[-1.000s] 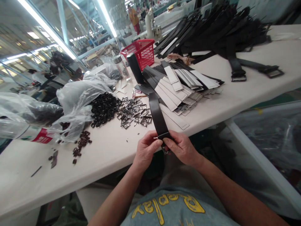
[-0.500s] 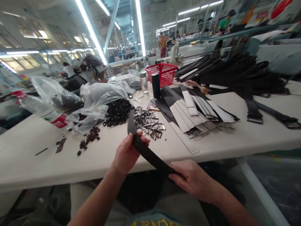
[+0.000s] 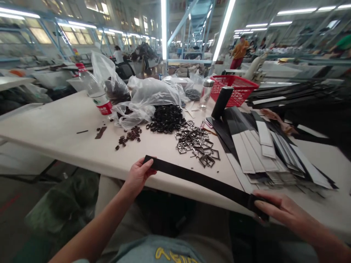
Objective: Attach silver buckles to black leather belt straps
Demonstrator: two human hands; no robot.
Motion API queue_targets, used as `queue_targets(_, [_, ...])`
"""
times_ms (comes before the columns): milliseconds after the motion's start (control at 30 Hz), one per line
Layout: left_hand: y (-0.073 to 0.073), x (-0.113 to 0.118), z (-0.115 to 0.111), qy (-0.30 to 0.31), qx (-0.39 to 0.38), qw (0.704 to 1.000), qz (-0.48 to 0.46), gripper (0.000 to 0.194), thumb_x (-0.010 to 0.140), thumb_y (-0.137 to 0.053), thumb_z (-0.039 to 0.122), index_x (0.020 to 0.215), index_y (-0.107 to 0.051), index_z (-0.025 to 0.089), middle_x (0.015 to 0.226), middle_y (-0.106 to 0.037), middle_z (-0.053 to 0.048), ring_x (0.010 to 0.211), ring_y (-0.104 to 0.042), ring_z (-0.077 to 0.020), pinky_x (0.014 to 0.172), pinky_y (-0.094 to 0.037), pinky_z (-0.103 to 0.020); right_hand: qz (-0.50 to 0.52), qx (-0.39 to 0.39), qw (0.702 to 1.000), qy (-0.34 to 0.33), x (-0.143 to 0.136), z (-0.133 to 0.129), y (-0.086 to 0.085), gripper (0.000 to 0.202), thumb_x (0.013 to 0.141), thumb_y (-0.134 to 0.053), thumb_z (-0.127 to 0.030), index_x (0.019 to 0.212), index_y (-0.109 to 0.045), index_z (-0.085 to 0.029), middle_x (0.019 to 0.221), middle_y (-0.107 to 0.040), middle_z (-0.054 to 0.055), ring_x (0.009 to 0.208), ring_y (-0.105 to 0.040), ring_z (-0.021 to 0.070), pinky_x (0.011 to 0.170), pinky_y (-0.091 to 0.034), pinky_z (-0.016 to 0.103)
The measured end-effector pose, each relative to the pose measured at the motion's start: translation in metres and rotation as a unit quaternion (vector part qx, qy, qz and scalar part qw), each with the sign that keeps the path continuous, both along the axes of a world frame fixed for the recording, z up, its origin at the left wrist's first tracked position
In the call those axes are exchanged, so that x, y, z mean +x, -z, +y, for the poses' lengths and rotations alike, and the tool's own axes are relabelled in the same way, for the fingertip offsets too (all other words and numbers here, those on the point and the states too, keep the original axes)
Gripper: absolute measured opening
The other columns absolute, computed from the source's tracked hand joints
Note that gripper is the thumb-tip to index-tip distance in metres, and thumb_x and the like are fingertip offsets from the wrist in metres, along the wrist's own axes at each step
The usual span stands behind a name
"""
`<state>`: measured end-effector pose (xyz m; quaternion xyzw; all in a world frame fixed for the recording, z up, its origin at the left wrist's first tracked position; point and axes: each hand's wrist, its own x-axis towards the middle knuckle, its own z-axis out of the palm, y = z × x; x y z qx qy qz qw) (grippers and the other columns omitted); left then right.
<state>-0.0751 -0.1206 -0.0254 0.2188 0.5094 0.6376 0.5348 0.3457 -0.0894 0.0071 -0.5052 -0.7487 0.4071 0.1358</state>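
A black belt (image 3: pixel 197 179) is stretched across the front edge of the table. Its left end is pinched in my left hand (image 3: pixel 139 176), between thumb and fingers. My right hand (image 3: pixel 283 210) grips the other end, where a dark loop or folded part shows; the detail there is blurred. Just beyond the belt lies a heap of metal buckles (image 3: pixel 196 140). To its left are a pile of black loops (image 3: pixel 167 118) and a smaller group of brown loops (image 3: pixel 131 136).
Flat strips (image 3: pixel 253 151), black and pale, are stacked at right. Behind stand a black cylinder (image 3: pixel 222 102), a glass jar (image 3: pixel 206 94) and a red basket (image 3: pixel 237 89). Plastic bags (image 3: pixel 156 91) and a bottle (image 3: pixel 100 96) occupy the back left. A person (image 3: pixel 240 51) stands farther off.
My hands have moved apart, drawing the belt out straighter and lower. The left hand now holds the belt's end rather than a point along it. The view has turned left.
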Motion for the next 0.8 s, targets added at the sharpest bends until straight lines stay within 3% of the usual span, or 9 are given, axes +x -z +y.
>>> queue_targets(100, [0.005, 0.001, -0.008, 0.047, -0.011, 0.998, 0.038, 0.049, 0.070, -0.084, 0.033, 0.112, -0.070, 0.015, 0.086, -0.074, -0.005, 0.065, -0.071, -0.0143, 0.060, -0.057, -0.021, -0.093, 0.044, 0.995, 0.008, 0.004, 0.017, -0.006, 0.044, 0.081, -0.057, -0.066, 0.081, -0.072, -0.025, 0.073, -0.072, 0.008, 0.066, -0.069, 0.0291, 0.061, -0.055, 0.039])
queue_targets(167, [0.007, 0.005, -0.011, 0.065, -0.016, 0.997, 0.023, 0.058, 0.075, -0.080, 0.031, 0.128, -0.062, 0.016, 0.089, -0.074, -0.006, 0.071, -0.074, -0.0183, 0.064, -0.059, -0.024, -0.145, 0.209, 0.964, 0.073, -0.008, 0.022, -0.013, 0.045, 0.082, -0.057, -0.065, 0.093, -0.073, -0.025, 0.092, -0.076, 0.012, 0.077, -0.072, 0.0337, 0.068, -0.056, 0.045])
queue_targets(233, [0.008, 0.009, -0.012, 0.068, -0.022, 0.997, -0.023, 0.062, 0.079, -0.076, 0.027, 0.136, -0.055, 0.016, 0.090, -0.073, -0.006, 0.075, -0.076, -0.0211, 0.067, -0.060, -0.027, -0.136, 0.388, 0.903, 0.120, -0.038, 0.019, -0.019, 0.041, 0.089, -0.053, -0.057, 0.107, -0.070, -0.023, 0.116, -0.072, 0.014, 0.097, -0.070, 0.0354, 0.083, -0.055, 0.049])
queue_targets(300, [0.008, 0.013, -0.011, 0.067, -0.026, 0.995, -0.062, 0.062, 0.080, -0.071, 0.022, 0.139, -0.051, 0.017, 0.088, -0.072, -0.005, 0.075, -0.076, -0.0217, 0.070, -0.061, -0.030, -0.062, 0.467, 0.876, 0.105, -0.084, 0.013, -0.019, 0.034, 0.095, -0.054, -0.044, 0.119, -0.065, -0.023, 0.129, -0.065, 0.013, 0.115, -0.064, 0.0317, 0.099, -0.050, 0.046])
queue_targets(433, [0.008, 0.014, -0.008, 0.069, -0.025, 0.994, -0.081, 0.064, 0.082, -0.066, 0.017, 0.143, -0.047, 0.019, 0.091, -0.072, -0.005, 0.076, -0.076, -0.0208, 0.074, -0.061, -0.033, 0.057, 0.405, 0.912, -0.039, -0.188, 0.008, 0.012, 0.040, 0.096, -0.060, -0.040, 0.131, -0.059, -0.023, 0.137, -0.061, 0.014, 0.126, -0.057, 0.0298, 0.111, -0.040, 0.049])
queue_targets(533, [0.008, 0.011, -0.008, 0.066, -0.022, 0.995, -0.066, 0.066, 0.082, -0.066, 0.019, 0.144, -0.046, 0.019, 0.091, -0.071, -0.005, 0.077, -0.073, -0.0191, 0.073, -0.060, -0.032, 0.103, 0.364, 0.921, -0.088, -0.238, 0.015, 0.044, 0.040, 0.094, -0.063, -0.042, 0.129, -0.062, -0.022, 0.130, -0.066, 0.013, 0.120, -0.061, 0.0283, 0.113, -0.037, 0.050])
queue_targets(633, [0.010, 0.007, -0.008, 0.076, -0.009, 0.997, -0.034, 0.072, 0.080, -0.069, 0.023, 0.147, -0.044, 0.018, 0.088, -0.070, -0.004, 0.077, -0.070, -0.0179, 0.075, -0.059, -0.033, 0.135, 0.336, 0.928, -0.087, -0.254, 0.023, 0.059, 0.036, 0.094, -0.064, -0.040, 0.124, -0.065, -0.020, 0.120, -0.071, 0.013, 0.112, -0.065, 0.0271, 0.109, -0.040, 0.048])
queue_targets(800, [0.011, 0.003, -0.006, 0.114, 0.026, 0.993, 0.030, 0.077, 0.081, -0.070, 0.030, 0.151, -0.038, 0.018, 0.094, -0.068, -0.004, 0.083, -0.066, -0.0166, 0.083, -0.057, -0.034, 0.191, 0.303, 0.932, -0.063, -0.249, 0.027, 0.059, 0.037, 0.091, -0.069, -0.041, 0.123, -0.066, -0.023, 0.117, -0.073, 0.010, 0.110, -0.065, 0.0264, 0.108, -0.042, 0.048])
